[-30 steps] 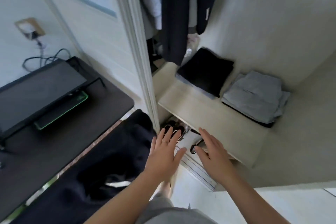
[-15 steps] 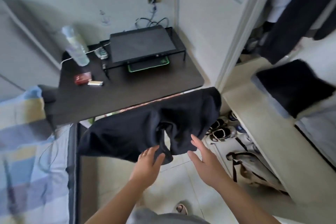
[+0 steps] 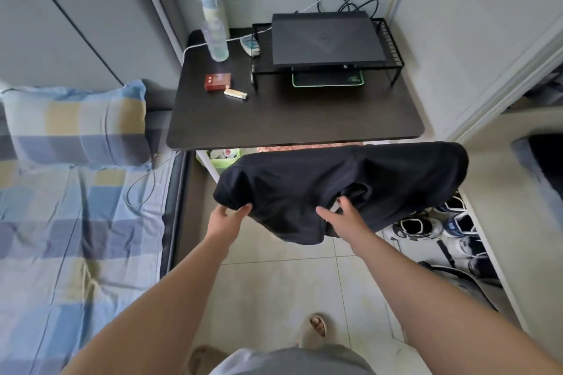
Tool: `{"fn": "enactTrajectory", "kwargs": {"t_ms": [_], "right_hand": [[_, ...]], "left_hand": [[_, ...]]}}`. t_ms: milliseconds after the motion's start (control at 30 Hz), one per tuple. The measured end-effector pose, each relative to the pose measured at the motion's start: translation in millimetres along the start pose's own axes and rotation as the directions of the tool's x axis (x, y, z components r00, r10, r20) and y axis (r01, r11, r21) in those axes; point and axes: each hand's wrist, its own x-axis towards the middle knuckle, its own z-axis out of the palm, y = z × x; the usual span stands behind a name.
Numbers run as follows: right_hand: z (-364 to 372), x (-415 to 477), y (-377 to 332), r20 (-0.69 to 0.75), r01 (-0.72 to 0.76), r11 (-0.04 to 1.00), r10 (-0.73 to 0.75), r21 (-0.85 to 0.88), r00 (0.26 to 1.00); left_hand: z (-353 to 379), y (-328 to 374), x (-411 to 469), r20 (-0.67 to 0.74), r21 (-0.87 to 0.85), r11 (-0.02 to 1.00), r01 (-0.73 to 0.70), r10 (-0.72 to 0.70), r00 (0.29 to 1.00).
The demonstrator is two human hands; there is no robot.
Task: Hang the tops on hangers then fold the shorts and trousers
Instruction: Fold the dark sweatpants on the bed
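Observation:
A black garment (image 3: 341,183) hangs draped over a support hidden beneath it, just in front of the dark desk. My left hand (image 3: 227,219) pinches its lower left edge, thumb on top and fingers under the cloth. My right hand (image 3: 341,216) lies on the garment's lower middle with the thumb spread and the fingertips reaching into a fold. A folded dark item (image 3: 545,161) lies blurred on the wardrobe shelf at the right edge. No hanger is in sight.
The dark desk (image 3: 292,122) carries a closed laptop (image 3: 326,36) on a wire stand, a spray bottle (image 3: 214,24), a red box (image 3: 217,81) and a lighter (image 3: 235,93). A bed with a checked pillow (image 3: 76,122) fills the left. Shoes (image 3: 426,224) line the wardrobe floor at right.
My view has swung left from the wardrobe shelf to the desk. Both hands moved forward from open in the air onto the black garment, and the left one took hold of its edge.

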Motion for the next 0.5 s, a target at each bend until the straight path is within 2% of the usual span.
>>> {"fn": "enactTrajectory", "kwargs": {"t_ms": [100,200,267,367,500], "right_hand": [[12.3,4.6,-9.5,-0.151,0.014,1.000,-0.013,0.004,0.988],[24.0,-8.6,-10.6,-0.183,-0.023,0.999,0.028,0.026,0.983],[31.9,-27.5,-5.4,-0.187,-0.032,0.999,0.038,0.031,0.982],[42.5,-67.5,8.6,-0.122,0.068,0.996,-0.061,0.057,0.991],[56.6,-123.6,17.6,-0.070,0.082,0.986,-0.073,0.148,0.995]], "left_hand": [[-1.1,1.7,2.4,0.092,-0.017,1.000,-0.017,0.018,0.996],[-1.0,-3.7,-4.0,0.186,-0.057,0.998,-0.011,0.021,0.982],[-4.2,-10.6,-12.9,0.213,-0.057,0.998,-0.033,0.044,0.976],[-14.1,-24.6,-27.4,0.264,-0.059,0.994,-0.093,0.106,0.959],[-37.1,-35.8,-43.1,0.299,-0.184,0.973,-0.139,0.190,0.935]]}}
